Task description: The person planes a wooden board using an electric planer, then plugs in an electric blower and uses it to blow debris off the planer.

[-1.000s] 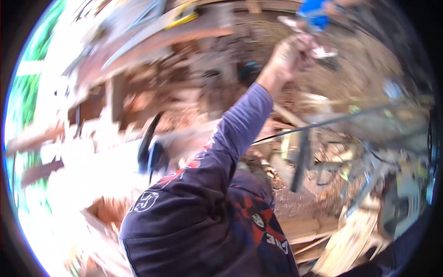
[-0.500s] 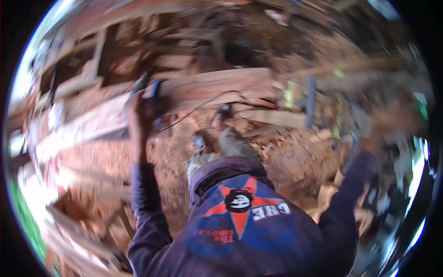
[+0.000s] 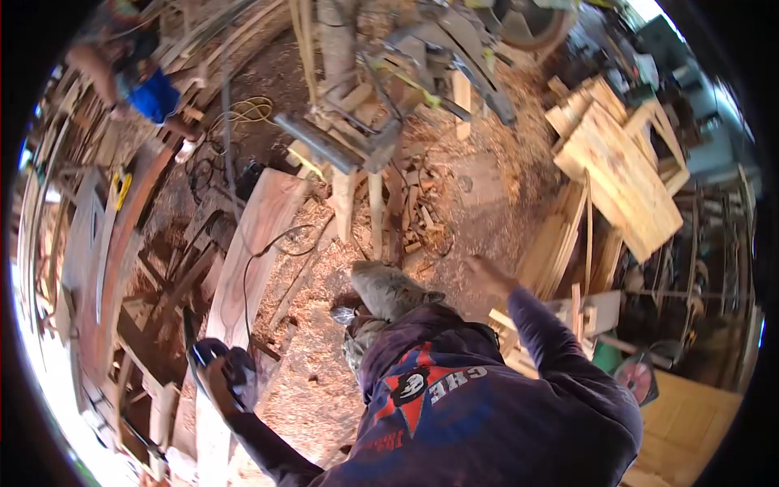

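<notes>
Dark handheld power tool with blue parts (image 3: pixel 242 375) sits at or over the lower stretch of a long, pale reddish wooden plank (image 3: pixel 264 219); whether its base touches the wood cannot be told. The left hand (image 3: pixel 214 385) has its fingers closed around the tool's upper part, while the right hand (image 3: pixel 491 277) is off it, loosely open and holding nothing, above the shavings-strewn floor (image 3: pixel 483 183). The plank's visible face looks fairly smooth, so much of it seems to have been worked, but how much rough surface is left, especially beneath and beyond the tool, cannot be judged. A thin black cable (image 3: pixel 247 286) curves across the plank's face and off its side, lying in the way of a clear run along the wood. Near the plank's far end stands a grey metal cylinder (image 3: pixel 315 143) on a wooden support, with small wood offcuts (image 3: pixel 423 213) heaped beyond it. To the left, a saw with a yellow handle (image 3: pixel 122 191) lies on a broad reddish-brown slab (image 3: pixel 122 264). Another person in blue shorts (image 3: pixel 152 96) is beyond the slab, near a coiled yellow cord (image 3: pixel 250 109). Pale wooden panels (image 3: pixel 618 174) are stacked on the right.
</notes>
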Tool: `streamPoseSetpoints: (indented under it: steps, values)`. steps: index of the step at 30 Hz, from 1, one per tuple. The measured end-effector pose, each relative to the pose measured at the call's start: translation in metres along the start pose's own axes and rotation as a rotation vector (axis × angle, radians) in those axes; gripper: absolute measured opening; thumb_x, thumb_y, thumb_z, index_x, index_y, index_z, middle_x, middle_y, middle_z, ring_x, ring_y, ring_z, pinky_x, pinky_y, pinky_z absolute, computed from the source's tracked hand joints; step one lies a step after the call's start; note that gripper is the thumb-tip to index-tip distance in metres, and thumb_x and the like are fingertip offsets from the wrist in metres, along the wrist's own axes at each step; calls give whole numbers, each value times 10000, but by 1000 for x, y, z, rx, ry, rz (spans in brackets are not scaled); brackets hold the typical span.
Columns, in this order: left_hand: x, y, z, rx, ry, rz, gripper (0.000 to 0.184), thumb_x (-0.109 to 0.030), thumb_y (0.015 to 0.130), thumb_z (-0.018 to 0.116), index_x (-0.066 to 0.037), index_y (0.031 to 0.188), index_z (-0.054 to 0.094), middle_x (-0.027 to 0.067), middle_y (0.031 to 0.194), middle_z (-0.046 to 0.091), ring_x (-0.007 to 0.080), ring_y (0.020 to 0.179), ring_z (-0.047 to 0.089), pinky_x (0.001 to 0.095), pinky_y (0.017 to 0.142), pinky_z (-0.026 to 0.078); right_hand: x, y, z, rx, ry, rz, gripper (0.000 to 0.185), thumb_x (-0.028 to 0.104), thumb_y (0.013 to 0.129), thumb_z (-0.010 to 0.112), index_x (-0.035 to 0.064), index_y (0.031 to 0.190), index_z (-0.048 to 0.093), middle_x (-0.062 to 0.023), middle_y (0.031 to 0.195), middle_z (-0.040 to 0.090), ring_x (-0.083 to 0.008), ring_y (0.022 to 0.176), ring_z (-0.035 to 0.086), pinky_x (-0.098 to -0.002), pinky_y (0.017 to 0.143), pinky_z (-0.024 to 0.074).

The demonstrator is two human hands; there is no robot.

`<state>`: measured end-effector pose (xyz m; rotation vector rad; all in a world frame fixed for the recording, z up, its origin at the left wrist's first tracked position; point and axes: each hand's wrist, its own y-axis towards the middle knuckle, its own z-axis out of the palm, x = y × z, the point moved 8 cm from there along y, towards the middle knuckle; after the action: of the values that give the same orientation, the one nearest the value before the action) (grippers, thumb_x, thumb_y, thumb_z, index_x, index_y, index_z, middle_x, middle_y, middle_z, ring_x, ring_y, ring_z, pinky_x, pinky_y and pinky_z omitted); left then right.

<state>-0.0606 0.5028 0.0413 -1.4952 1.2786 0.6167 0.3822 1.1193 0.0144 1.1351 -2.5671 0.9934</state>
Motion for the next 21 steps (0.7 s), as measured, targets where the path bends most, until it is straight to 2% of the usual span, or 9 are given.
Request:
streamPoseSetpoints:
  steps: [4, 5, 7, 9, 13, 14, 16, 18, 21]
  values:
    - [-122, -152, 76, 60, 90, -85, 277, -31, 853, 687, -7, 1115, 597, -9, 693, 602, 61, 452, 396, 248, 422, 297, -79, -27, 6, -90, 90, 37, 339, 246, 930, 621, 23, 1185, 633, -248, 1129, 663, -417, 1039, 642, -467, 878, 526]
    - [-153, -188, 97, 104, 79, -104, 343, -36, 856, 712, 22, 1175, 602, 45, 858, 657, 101, 582, 533, 261, 497, 418, -93, -26, 18, -107, 46, 20, 359, 263, 927, 611, 20, 1191, 614, -255, 1079, 673, -418, 1034, 646, -485, 875, 523]
    - [-166, -224, 132, 290, 95, -150, 416, -69, 807, 763, 1, 1183, 597, 64, 888, 651, 125, 649, 577, 276, 552, 461, -99, -24, 16, -146, 23, 1, 379, 280, 924, 601, 17, 1197, 595, -262, 1029, 683, -419, 1028, 649, -503, 871, 521]
    - [-163, -256, 177, 530, 131, -234, 491, -101, 759, 814, -20, 1190, 592, 83, 919, 646, 150, 716, 621, 290, 607, 504, -90, -24, 21, 80, 199, -15, 338, 277, 937, 598, 24, 1158, 635, -238, 1079, 660, -399, 1004, 641, -469, 884, 513]
    - [-170, -321, 333, 638, 230, -84, 478, -145, 784, 816, -25, 1193, 600, 23, 767, 635, 93, 606, 574, 265, 515, 444, -136, -17, 41, 113, -221, -516, 360, 277, 943, 571, 34, 1202, 631, -219, 1195, 653, -371, 1008, 665, -463, 872, 533]
    - [-179, -328, 379, 641, 222, -48, 478, -145, 784, 816, -25, 1193, 600, 23, 767, 635, 93, 606, 574, 265, 515, 444, -163, -20, 39, -71, -63, -530, 347, 276, 952, 582, 39, 1200, 635, -217, 1175, 664, -354, 993, 678, -447, 864, 541]
    - [-187, -372, 494, 998, 237, -237, 509, -181, 827, 804, -13, 1256, 587, 22, 796, 648, 75, 589, 563, 253, 503, 440, -228, -45, -2, -246, 97, -539, 334, 274, 961, 593, 45, 1199, 640, -215, 1155, 674, -338, 979, 691, -432, 856, 549]
    - [-208, -401, 584, 1086, 392, -67, 589, -235, 858, 786, -20, 1350, 543, 8, 821, 645, 52, 544, 527, 229, 480, 409, -274, -102, -82, -155, 562, -171, 331, 276, 974, 628, 43, 1208, 642, -215, 1103, 697, -309, 973, 707, -379, 850, 554]
    - [-236, -433, 684, 1153, 384, 5, 546, -246, 860, 783, -2, 1300, 570, 4, 820, 647, 54, 567, 548, 225, 481, 426, -400, -176, -104, -533, 812, 288, 321, 300, 973, 664, 37, 1157, 659, -170, 996, 721, -235, 911, 718, -352, 779, 552]
